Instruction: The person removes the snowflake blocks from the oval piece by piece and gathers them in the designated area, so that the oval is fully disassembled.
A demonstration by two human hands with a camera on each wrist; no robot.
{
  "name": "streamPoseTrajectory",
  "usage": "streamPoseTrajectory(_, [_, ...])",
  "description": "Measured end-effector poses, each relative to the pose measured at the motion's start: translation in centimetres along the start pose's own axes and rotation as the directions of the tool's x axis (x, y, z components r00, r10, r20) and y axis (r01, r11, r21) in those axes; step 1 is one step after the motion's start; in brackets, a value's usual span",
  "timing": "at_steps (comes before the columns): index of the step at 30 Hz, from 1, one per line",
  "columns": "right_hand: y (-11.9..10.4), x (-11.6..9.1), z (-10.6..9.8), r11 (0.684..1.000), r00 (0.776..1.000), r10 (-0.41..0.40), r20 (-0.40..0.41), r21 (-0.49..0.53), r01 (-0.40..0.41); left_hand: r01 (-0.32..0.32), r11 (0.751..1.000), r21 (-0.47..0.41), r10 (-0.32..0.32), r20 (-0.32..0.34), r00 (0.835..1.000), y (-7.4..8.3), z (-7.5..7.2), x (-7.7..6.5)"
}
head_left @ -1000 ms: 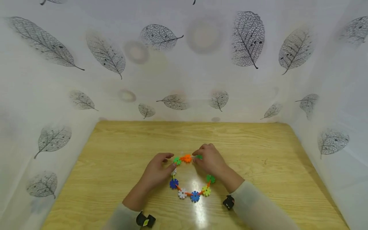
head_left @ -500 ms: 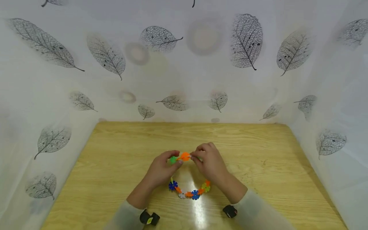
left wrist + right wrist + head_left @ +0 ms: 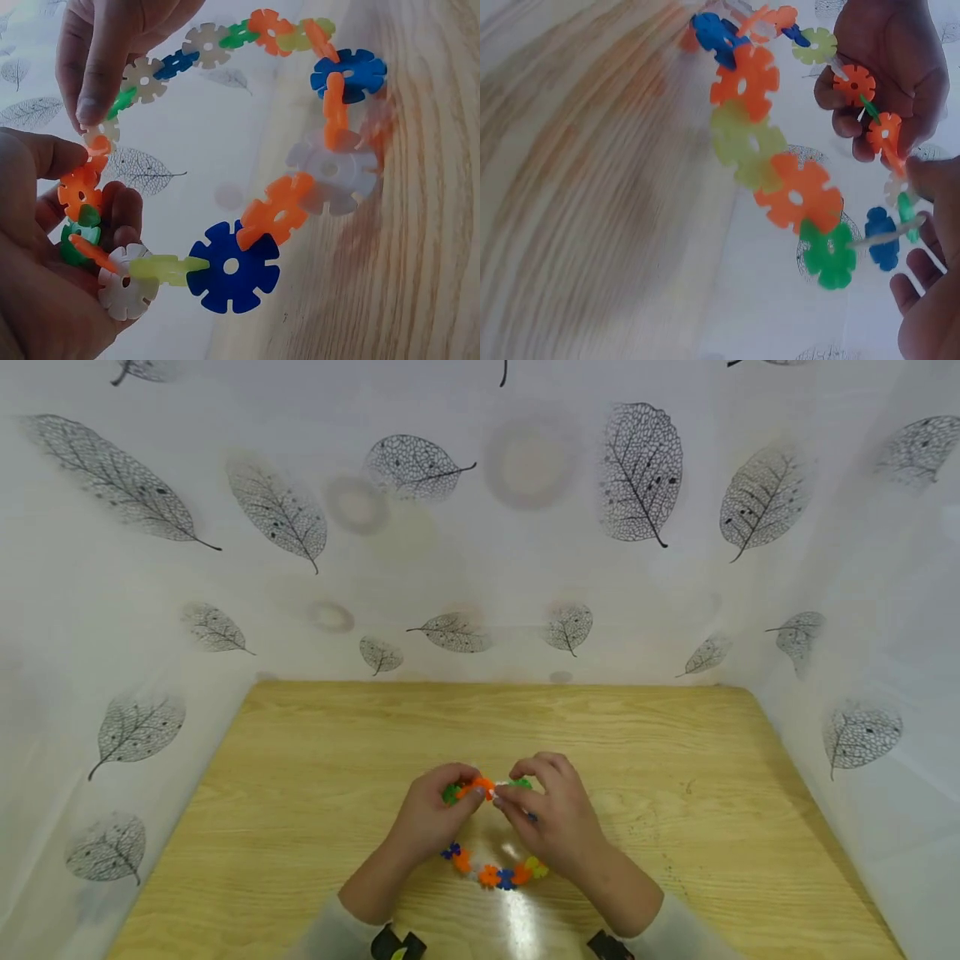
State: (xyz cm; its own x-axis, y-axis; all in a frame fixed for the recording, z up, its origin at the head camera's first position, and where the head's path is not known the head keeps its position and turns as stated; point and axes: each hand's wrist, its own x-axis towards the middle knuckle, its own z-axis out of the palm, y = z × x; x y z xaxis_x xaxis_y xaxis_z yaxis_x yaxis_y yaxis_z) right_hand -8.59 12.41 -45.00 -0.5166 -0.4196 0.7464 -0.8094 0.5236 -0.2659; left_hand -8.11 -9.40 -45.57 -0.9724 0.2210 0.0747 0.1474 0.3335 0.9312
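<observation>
A ring-shaped chain of slotted plastic snowflake discs hangs from both hands, its near side showing a blue disc (image 3: 506,879) and a yellow disc (image 3: 536,867). My left hand (image 3: 427,814) grips an orange disc (image 3: 79,193) between thumb and fingers, with a green disc (image 3: 73,244) against the same fingers. From the other side, my right hand (image 3: 558,818) pinches a white disc (image 3: 103,133) right beside the orange pieces. The white and orange pieces touch or overlap; how deep the slots sit is hidden by fingertips. A dark blue disc (image 3: 232,267) dangles lower in the left wrist view.
Below the hands lies a wood-grain table (image 3: 337,727). A white leaf-printed cloth (image 3: 480,552) walls it at the back and both sides. Black wrist straps (image 3: 397,943) sit at the sleeves.
My left hand has shifted right from the green disc to the orange one, closer to the right hand. Both hands have come slightly nearer, and the chain's near side has tilted.
</observation>
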Motion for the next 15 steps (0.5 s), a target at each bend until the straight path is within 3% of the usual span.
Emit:
streamPoseTrajectory(3, [-0.1,-0.3,-0.6,0.998,1.0,0.009,0.013,0.064,-0.01,-0.044,0.999,-0.011,0.044,0.012,0.999,0.1,0.1,-0.4])
streamPoseTrajectory(6, [-0.1,-0.6,-1.2,0.988,0.993,0.08,0.081,0.128,-0.09,-0.082,0.997,-0.016,0.082,0.021,0.996,0.3,0.3,-0.8])
streamPoseTrajectory(11, [0.1,-1.1,-2.0,0.946,0.949,0.178,0.261,0.219,-0.237,-0.14,0.99,-0.02,0.14,0.023,0.99,0.8,0.5,-1.3])
streamPoseTrajectory(15, [0.3,-1.2,-2.1,0.911,0.929,0.196,0.315,0.293,-0.291,-0.163,0.986,-0.042,0.164,0.031,0.986,1.0,0.5,-1.4])
